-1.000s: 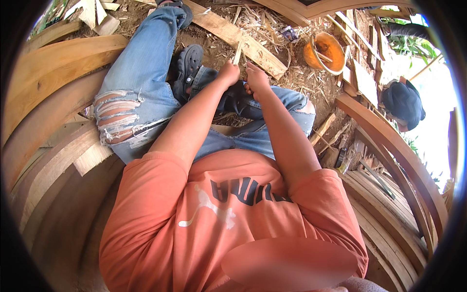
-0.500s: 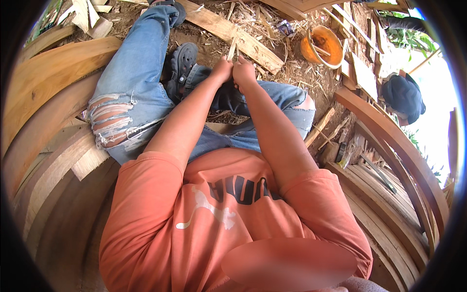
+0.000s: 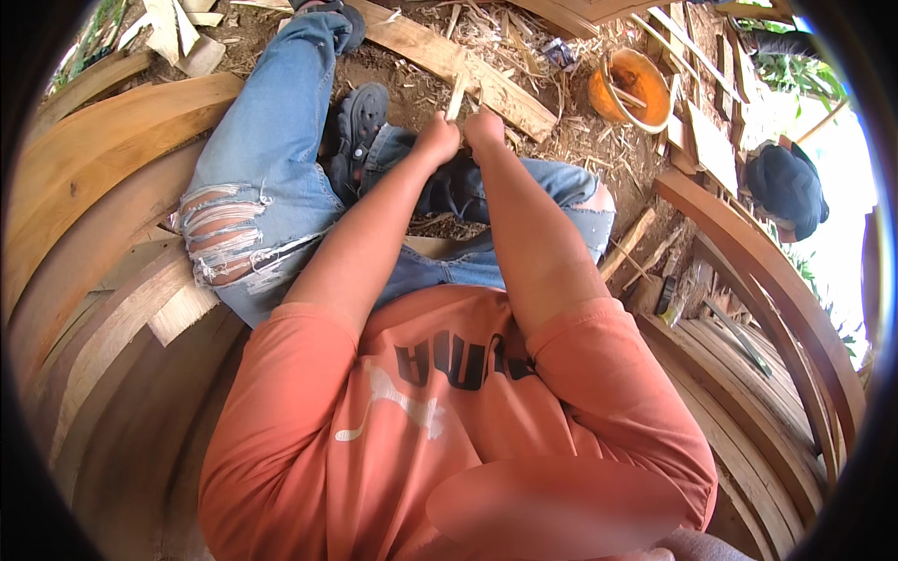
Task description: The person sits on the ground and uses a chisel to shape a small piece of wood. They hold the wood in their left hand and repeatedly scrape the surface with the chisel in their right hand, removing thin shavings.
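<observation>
The left hand [image 3: 437, 140] was closed around a narrow wooden strip [image 3: 456, 97] by the near edge of a plank [image 3: 510, 95], the right hand [image 3: 485, 131] was curled shut alongside, contents indeterminable, and work appeared under way, its remaining extent unclear.

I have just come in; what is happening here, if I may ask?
A person's bare left hand holds a pale, thin wooden stick. The bare right hand is closed beside it; what it may hold is hidden. The stick points away from the body, toward a long, flat wooden plank on the ground. Farther right, a round orange container sits near scattered pale wood shavings.
</observation>
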Tool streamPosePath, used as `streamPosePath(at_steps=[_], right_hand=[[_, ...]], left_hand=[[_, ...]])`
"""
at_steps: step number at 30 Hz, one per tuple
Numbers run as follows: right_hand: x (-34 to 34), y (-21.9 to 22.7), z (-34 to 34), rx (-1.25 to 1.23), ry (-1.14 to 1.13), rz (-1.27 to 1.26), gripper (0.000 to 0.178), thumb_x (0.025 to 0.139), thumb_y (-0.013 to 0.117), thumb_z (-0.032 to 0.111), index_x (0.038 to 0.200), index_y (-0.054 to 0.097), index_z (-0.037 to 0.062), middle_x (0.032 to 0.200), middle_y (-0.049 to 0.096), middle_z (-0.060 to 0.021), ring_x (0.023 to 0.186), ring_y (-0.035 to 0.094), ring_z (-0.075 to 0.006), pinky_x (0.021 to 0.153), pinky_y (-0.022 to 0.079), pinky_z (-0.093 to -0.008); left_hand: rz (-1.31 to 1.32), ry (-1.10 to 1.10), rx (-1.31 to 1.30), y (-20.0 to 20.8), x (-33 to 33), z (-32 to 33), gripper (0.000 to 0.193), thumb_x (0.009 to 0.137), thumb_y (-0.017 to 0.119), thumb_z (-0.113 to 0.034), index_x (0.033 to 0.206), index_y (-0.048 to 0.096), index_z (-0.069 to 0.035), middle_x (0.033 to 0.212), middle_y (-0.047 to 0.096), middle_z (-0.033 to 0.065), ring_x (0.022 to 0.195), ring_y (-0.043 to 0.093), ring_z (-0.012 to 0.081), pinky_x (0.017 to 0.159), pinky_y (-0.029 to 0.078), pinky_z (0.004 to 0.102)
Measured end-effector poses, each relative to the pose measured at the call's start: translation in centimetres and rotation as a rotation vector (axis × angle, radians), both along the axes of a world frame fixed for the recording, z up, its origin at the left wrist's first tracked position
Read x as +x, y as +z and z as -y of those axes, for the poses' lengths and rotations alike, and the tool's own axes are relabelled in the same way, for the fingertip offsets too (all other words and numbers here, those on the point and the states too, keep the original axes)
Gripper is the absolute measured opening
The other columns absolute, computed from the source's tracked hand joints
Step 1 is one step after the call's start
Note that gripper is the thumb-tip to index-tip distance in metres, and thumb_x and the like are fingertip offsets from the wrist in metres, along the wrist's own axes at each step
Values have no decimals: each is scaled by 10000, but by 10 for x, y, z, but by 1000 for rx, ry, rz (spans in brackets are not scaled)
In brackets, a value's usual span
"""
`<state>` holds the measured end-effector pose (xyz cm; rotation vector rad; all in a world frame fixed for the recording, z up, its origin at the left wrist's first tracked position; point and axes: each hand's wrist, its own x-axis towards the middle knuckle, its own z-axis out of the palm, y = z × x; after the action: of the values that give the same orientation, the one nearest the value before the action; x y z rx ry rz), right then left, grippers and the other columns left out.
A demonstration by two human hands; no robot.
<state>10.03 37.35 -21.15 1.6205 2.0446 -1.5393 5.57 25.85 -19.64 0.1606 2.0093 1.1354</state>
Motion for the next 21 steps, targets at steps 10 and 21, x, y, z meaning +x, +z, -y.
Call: streamPosePath(at_steps=[10, 21], right_hand=[[23, 54, -16, -281, 3, -81, 499, 1088, 455, 236, 1586, 458, 212, 721, 516, -33, 494, 471, -144, 423, 403, -316], [30, 69, 3, -246, 74, -136, 526, 1051, 451, 217, 1570, 481, 132, 708, 585, -72, 432, 483, -168, 392, 411, -333]], left_hand=[[86, 71, 65, -36, -4, -7, 441, 1034, 486, -260, 1347, 584, 35, 1308, 652, 306, 1236, 619, 453, 1042, 480, 494], [5, -9, 25, -25, -4, -6, 421, 1059, 463, -296, 1340, 587, -8, 1222, 678, 258, 1131, 641, 398, 956, 494, 482]])
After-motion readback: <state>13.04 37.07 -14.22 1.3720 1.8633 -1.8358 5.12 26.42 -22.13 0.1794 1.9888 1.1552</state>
